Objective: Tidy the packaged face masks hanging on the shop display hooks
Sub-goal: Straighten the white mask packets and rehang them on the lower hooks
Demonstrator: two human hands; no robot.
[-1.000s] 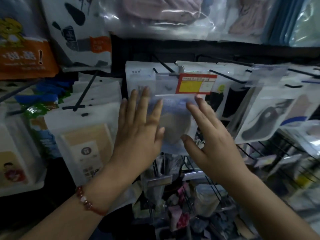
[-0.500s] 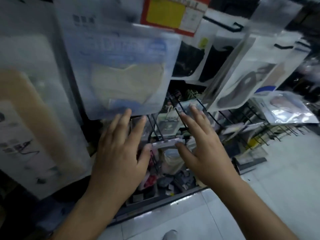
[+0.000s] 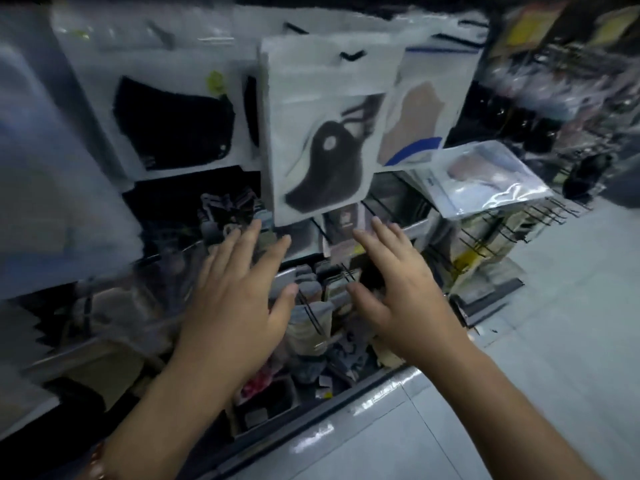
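White plastic wraps the dark mask pack (image 3: pixel 322 140), which hangs from a black hook (image 3: pixel 351 55) in the middle of the rack. Both hands are just below this pack, apart from it. The left hand (image 3: pixel 235 306) is below its left corner, fingers straight and spread, holding nothing. The right hand (image 3: pixel 398 292) is below its right corner, fingers also spread, holding nothing. Left of the pack hangs a black mask pack (image 3: pixel 173 123). Right of it hangs a tan mask pack (image 3: pixel 412 119). Further right, a shiny clear pack (image 3: pixel 485 178) lies tilted on wire hooks. Below the pack are small blurry goods. The pale floor (image 3: pixel 571 306) is lower right.
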